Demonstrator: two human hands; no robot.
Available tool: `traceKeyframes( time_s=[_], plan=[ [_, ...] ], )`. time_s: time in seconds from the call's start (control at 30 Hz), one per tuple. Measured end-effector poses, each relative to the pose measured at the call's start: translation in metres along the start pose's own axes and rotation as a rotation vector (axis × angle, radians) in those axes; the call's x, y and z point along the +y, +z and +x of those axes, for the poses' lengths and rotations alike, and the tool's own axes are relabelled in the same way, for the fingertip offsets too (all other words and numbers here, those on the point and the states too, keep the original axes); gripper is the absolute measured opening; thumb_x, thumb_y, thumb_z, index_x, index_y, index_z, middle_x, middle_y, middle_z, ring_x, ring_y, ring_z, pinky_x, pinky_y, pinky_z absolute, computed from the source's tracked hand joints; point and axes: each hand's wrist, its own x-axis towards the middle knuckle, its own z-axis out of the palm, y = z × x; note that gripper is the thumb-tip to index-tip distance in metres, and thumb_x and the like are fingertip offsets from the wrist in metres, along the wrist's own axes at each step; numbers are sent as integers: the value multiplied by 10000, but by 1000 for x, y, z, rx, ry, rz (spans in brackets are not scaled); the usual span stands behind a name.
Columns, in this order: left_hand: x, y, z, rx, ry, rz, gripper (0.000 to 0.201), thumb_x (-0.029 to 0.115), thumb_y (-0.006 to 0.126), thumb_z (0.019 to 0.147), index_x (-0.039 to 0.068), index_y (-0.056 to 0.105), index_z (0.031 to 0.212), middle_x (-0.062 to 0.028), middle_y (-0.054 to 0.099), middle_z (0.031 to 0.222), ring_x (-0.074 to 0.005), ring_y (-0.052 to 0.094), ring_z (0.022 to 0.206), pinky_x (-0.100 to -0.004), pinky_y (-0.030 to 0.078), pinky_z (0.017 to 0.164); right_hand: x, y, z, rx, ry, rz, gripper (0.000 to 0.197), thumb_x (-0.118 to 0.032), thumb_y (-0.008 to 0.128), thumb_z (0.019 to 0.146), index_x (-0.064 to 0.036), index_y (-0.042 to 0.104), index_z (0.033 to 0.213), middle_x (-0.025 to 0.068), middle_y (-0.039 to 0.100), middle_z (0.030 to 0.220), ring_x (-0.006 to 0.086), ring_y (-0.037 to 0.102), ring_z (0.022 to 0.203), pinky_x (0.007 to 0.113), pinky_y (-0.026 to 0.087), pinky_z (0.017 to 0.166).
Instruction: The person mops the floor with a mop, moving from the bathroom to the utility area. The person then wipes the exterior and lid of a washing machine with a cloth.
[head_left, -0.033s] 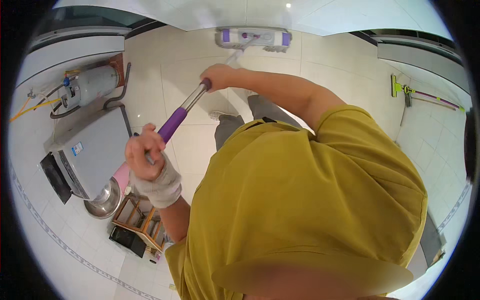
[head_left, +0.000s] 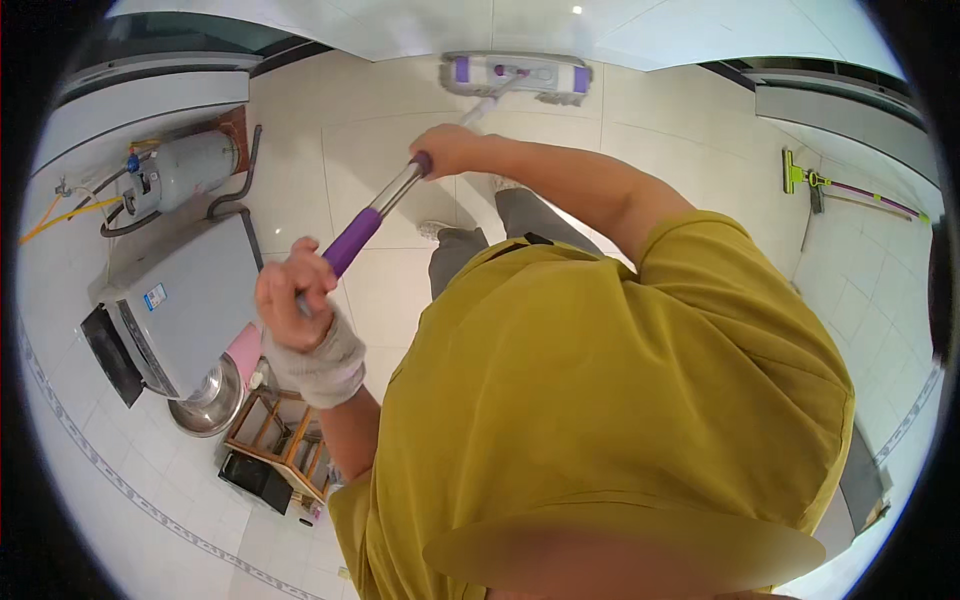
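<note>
A flat mop (head_left: pixel 355 240) with a purple and silver handle slants across the view from my left side to the far wall. Its wide white head (head_left: pixel 520 75), with purple ends and a grey pad, lies on the floor close to that wall. My right hand (head_left: pixel 447 150) is wrapped around the shaft, partway down the handle. Around the purple grip at the upper end is my left hand (head_left: pixel 298 295), its fingers curled, with a pale band on the wrist. Part of the handle is hidden behind each hand.
To the left stand a gas cylinder (head_left: pixel 190 165) with hoses, a grey washing machine (head_left: pixel 185 300), a metal basin (head_left: pixel 210 400) and a wooden rack (head_left: pixel 270 440). A green squeegee (head_left: pixel 800 175) leans at the right wall. Pale floor tiles (head_left: pixel 660 140) extend around my feet.
The mop head has slid slightly to the right along the far wall. Both my hands have shifted a little to the right with the handle, still gripping it.
</note>
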Motion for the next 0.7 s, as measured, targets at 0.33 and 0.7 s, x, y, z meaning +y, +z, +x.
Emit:
traceKeyframes(
  time_s=[0.33,0.7],
  plan=[
    [-77,152,0,-280,-578,-444,299,224,475,917,43,509,682,-36,512,611,-121,443,548,-267,419,592,142,8,-165,259,328,-81,196,-191,665,622,-79,591,765,149,603,765,354,583,787,432,464,684],
    [-81,100,-43,-283,-687,-693,403,299,393,950,47,457,642,-31,448,573,-102,377,527,-237,316,527,86,42,-147,-30,501,-151,248,-213,646,673,-120,616,901,112,624,905,309,590,909,426,477,765]
  ],
)
